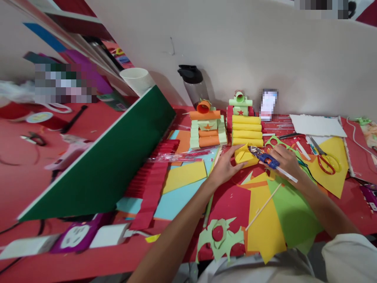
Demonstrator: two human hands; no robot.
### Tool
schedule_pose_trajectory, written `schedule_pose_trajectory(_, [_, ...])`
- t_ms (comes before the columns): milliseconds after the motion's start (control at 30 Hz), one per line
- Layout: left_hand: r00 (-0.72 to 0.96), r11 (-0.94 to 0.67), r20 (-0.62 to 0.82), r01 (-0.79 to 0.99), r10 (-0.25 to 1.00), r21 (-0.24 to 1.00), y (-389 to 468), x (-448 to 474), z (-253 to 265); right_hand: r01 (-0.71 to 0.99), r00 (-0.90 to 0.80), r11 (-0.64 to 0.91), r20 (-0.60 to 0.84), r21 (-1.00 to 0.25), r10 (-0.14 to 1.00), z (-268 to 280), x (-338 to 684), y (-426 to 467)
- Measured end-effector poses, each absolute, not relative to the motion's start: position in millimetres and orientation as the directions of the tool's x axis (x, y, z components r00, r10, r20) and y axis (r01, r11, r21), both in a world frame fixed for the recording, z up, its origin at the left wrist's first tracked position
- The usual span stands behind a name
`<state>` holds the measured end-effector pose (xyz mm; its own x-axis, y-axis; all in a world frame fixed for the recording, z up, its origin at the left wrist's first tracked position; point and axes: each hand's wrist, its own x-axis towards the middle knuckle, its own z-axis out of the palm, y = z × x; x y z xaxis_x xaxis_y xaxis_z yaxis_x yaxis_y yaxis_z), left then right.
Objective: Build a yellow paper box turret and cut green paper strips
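Observation:
My left hand (225, 167) grips a folded yellow paper piece (244, 154) between thumb and fingers. In my right hand (285, 160) is a blue hot glue gun (268, 160), its nozzle at the yellow piece and a glue stick (288, 175) poking out the back. Whether nozzle and paper touch, I cannot tell. Just behind stand two paper models made of rolled tubes, an orange and light green one (208, 133) and a yellow one (246, 127). Under my forearms lie yellow (262, 220) and green paper sheets (294, 214), with a thin wooden stick (263, 206) across them.
A green board (103, 165) leans at my left, a white cup (137, 78) behind it. Against the wall are a bottle (194, 88) and a phone (268, 104). Scissors (326, 162) lie at right. Red paper strips (153, 196) and light green cut-out scraps (219, 239) cover the near side.

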<state>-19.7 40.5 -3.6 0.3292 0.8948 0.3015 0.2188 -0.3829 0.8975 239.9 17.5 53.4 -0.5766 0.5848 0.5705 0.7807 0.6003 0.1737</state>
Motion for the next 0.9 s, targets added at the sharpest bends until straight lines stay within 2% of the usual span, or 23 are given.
schedule_pose_trajectory(167, [0.318,-0.368,0.293,0.209,0.902,0.906,41.7,-18.9,-7.8,0.766,-0.575,0.624,0.601,0.156,0.556,56.1,239.5,20.4])
schedule_pose_trajectory(233, [0.318,-0.367,0.296,0.191,0.901,0.911,42.4,-18.5,-11.4,0.766,-0.544,0.639,0.598,0.068,0.589,59.4,238.8,21.5])
schedule_pose_trajectory(367, [0.333,-0.366,0.298,0.165,0.895,0.916,42.3,-18.6,-12.7,0.782,-0.468,0.604,0.494,-0.156,0.733,64.9,237.5,21.8])
schedule_pose_trajectory(533, [0.337,-0.388,0.303,0.223,0.891,0.894,41.0,-20.3,-6.4,0.791,-0.385,0.543,0.461,-0.281,0.799,65.9,239.0,19.3])
schedule_pose_trajectory(767, [0.332,-0.408,0.323,0.228,0.886,0.884,42.8,-19.9,-10.9,0.781,-0.364,0.545,0.486,-0.306,0.795,59.4,246.4,14.4])
schedule_pose_trajectory(900, [0.336,-0.412,0.326,0.229,0.884,0.882,42.5,-19.8,-10.1,0.763,-0.446,0.611,0.514,-0.209,0.733,58.4,243.8,13.7])
